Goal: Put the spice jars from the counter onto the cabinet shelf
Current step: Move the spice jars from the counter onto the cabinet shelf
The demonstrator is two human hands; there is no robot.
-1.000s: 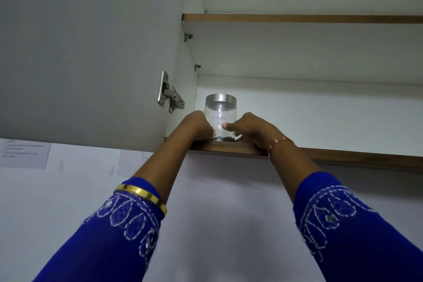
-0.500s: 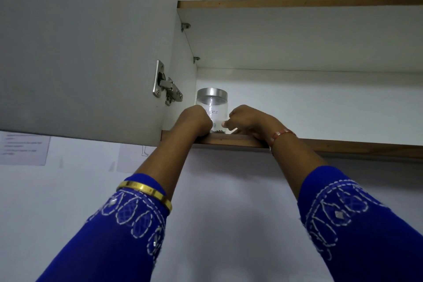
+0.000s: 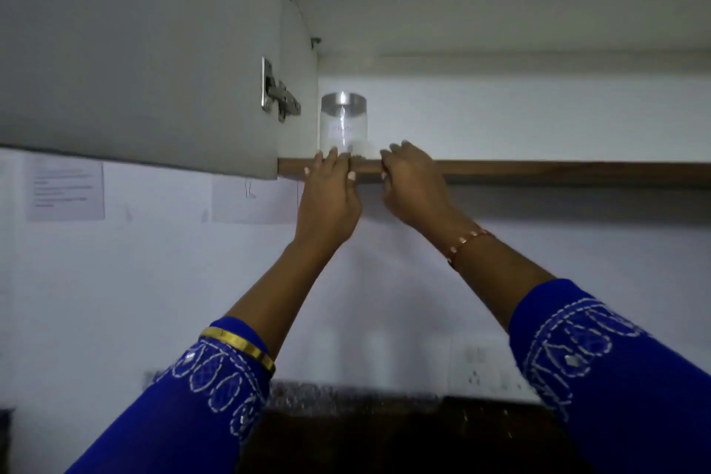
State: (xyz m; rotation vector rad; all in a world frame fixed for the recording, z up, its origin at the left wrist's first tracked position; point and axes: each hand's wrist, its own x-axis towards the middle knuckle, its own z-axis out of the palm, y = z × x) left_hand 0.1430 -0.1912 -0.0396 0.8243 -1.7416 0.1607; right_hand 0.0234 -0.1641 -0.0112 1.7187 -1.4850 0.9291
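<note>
Spice jar (image 3: 343, 125) stands upright on the cabinet shelf (image 3: 538, 169), upper middle of the frame, tucked near the left cabinet wall beside the door hinge (image 3: 277, 94). My left hand (image 3: 329, 200) and right hand (image 3: 413, 185) sit at the shelf's front edge just below it, fingers loosely extended, gripping nothing; whether a fingertip brushes the glass I can't tell. This jar looks placed to me. Next call, I reckon: drop both arms to the dark table (image 3: 365, 431) at the bottom of the frame for another jar.

Blue sleeves (image 3: 200, 389) with white embroidery, a gold bangle (image 3: 238, 346), and a beaded bracelet (image 3: 467, 240).
</note>
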